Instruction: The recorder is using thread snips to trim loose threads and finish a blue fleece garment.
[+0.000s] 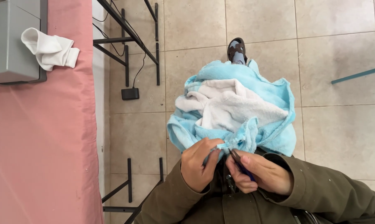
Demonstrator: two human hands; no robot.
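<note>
Hands at work: left hand (199, 166) pinches blue towel (237, 108) edge in closed grip; right hand (260, 172), touching it, clasps small snips (237, 159).

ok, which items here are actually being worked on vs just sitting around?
In hand:
- left hand pinching the edge of the blue and white fleece cloth
- right hand holding a small dark snipping tool at that edge

Lying about:
- white folded cloth on the grey machine
- pink-covered table
- black pedal on the floor
</note>
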